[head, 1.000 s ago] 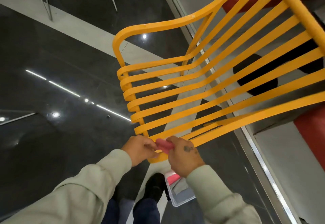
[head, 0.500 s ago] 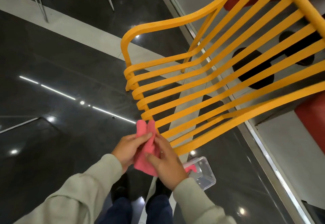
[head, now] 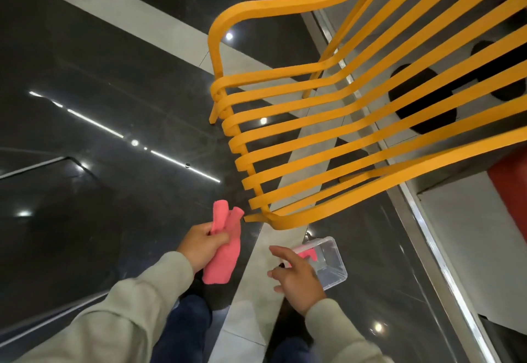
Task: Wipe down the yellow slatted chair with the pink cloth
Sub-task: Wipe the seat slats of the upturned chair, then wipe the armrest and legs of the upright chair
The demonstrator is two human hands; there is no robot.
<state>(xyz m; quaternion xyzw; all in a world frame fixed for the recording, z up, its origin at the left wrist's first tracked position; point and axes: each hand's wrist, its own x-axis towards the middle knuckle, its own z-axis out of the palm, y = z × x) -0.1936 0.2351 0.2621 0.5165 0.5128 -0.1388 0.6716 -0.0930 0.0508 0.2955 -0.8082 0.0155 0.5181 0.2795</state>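
The yellow slatted chair point(head: 356, 123) fills the upper right of the view, its slats running from lower left to upper right. My left hand point(head: 201, 244) grips the folded pink cloth point(head: 224, 244) just below and left of the chair's near corner, apart from the slats. The cloth sticks up above my fingers and hangs down below them. My right hand point(head: 296, 278) hovers to the right with fingers spread, holding nothing, above the floor.
A clear plastic container point(head: 329, 262) with something pink inside lies on the dark glossy floor point(head: 99, 106) by my right hand. A metal rail point(head: 427, 237) runs diagonally at right, with red seating point(head: 510, 191) beyond it. My legs and shoes show at the bottom.
Both hands held the cloth together a moment ago. My right hand has let go and moved right; the left alone keeps the cloth, off the chair's edge.
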